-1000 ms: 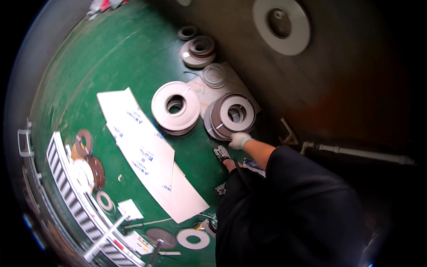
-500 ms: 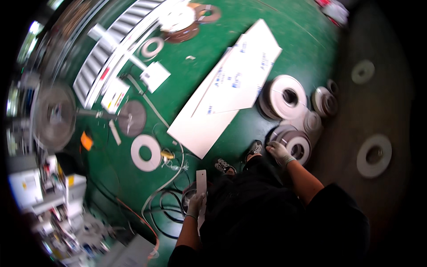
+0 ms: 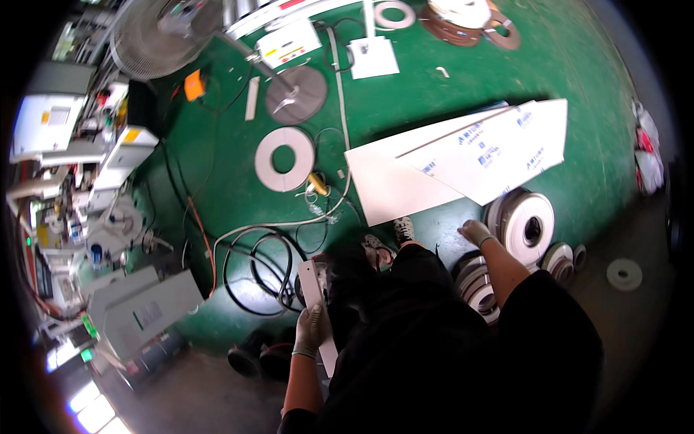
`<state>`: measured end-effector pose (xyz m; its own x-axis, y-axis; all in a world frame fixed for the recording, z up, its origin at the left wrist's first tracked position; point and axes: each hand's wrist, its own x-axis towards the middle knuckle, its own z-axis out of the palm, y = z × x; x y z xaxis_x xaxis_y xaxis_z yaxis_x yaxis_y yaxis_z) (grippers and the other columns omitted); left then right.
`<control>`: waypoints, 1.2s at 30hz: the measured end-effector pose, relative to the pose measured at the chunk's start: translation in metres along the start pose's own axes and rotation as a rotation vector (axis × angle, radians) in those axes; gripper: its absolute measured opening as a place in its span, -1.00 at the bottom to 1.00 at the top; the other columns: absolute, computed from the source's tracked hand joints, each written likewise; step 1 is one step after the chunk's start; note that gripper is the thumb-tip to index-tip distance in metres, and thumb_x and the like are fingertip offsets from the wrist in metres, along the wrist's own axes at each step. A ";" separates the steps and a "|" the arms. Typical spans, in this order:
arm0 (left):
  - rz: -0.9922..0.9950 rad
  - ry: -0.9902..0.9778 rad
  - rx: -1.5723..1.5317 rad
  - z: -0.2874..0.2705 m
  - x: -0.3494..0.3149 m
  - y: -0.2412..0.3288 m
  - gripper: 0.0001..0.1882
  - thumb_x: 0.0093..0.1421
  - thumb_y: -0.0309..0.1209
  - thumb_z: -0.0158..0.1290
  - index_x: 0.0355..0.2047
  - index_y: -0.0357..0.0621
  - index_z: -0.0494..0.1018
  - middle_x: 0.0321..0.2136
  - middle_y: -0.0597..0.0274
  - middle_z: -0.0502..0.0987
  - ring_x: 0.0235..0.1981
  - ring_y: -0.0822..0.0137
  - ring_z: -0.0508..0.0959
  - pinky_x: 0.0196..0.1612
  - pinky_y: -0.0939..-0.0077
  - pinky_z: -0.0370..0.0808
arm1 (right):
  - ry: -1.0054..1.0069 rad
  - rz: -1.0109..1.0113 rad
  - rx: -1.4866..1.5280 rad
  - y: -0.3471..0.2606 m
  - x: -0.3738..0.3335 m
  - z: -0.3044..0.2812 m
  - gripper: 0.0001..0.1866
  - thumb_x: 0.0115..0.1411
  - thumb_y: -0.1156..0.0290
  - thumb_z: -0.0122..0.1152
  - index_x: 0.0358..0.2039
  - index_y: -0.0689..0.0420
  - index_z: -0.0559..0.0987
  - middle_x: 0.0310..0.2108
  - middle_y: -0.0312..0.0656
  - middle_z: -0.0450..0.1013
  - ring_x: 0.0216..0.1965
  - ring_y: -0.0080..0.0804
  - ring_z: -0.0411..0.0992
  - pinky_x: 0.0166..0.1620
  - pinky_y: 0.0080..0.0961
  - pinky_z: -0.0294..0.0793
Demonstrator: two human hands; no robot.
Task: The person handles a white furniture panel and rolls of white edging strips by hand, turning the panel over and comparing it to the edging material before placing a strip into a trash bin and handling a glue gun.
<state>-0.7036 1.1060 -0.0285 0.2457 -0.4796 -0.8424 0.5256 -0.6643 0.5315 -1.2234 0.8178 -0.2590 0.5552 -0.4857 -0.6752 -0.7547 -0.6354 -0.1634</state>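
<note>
The person's left hand [image 3: 309,329] wore a pale glove. Its fingers were closed around a long, flat, white strip [image 3: 312,288]. The strip was low in the view, right beside the person's black clothes [image 3: 434,347], and its top end leaned a little to the left. A small dark hole showed near that end.

The right hand [image 3: 477,233] wore a pale glove too. It was stretched out to the front and right. Its fingers looked a bit bent, but I could not tell if they held anything. This hand was near two piles of rolls. One was a pile of big rolls [image 3: 535,206], white in front and darker behind. The other was a pile of brown and white rolls [image 3: 470,278], partly behind the right arm. Some smaller rolls [image 3: 555,254] stood further right.

In front of the person's shoes [image 3: 403,230], big white boards [image 3: 405,181] lay partly on top of each other on the green floor [image 3: 506,79]. Some had blue marks. To the left of them lay a flat white ring [image 3: 265,160], with a small yellow thing [image 3: 318,186] just beside it. A tall fan [image 3: 163,36] stood on a round grey foot [image 3: 300,101]. Loops of black hose [image 3: 226,278] lay near a big grey box [image 3: 148,311].
</note>
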 end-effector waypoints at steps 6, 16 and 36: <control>0.200 0.126 -0.207 -0.010 -0.038 0.061 -0.72 0.39 -0.20 0.08 -0.16 -0.19 0.48 -0.33 0.26 0.59 -0.37 0.40 0.58 -0.25 0.48 0.56 | 0.258 0.230 0.880 -0.059 0.112 -0.173 -0.66 0.30 0.17 0.10 -0.37 0.22 0.59 -0.37 0.05 0.55 -0.20 -0.02 0.53 -0.11 -0.21 0.47; 0.587 -0.053 -0.499 -0.115 0.032 0.301 -0.60 0.35 -0.23 0.13 0.05 -0.27 0.47 -0.16 0.16 0.62 -0.18 0.35 0.60 -0.04 0.46 0.52 | 0.326 -0.114 0.931 -0.231 0.268 -0.322 -0.85 0.22 0.40 0.19 -0.28 0.19 0.61 -0.34 -0.18 0.56 -0.23 -0.38 0.52 -0.11 -0.41 0.49; 0.677 -0.029 -1.240 -0.421 0.184 0.546 -0.66 0.38 -0.42 -0.02 0.14 -0.15 0.35 0.04 0.18 0.47 0.08 0.20 0.47 0.21 0.22 0.38 | -0.323 -0.803 0.864 -0.790 0.480 -0.663 -0.57 0.42 0.15 0.10 0.11 0.22 0.53 -0.06 -0.19 0.51 0.01 -0.45 0.45 0.14 -0.48 0.38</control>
<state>-0.0282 0.8965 0.0697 0.7272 -0.5191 -0.4492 0.6825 0.6170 0.3919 -0.1285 0.6886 0.0228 0.9507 0.1105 -0.2897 -0.2894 -0.0188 -0.9570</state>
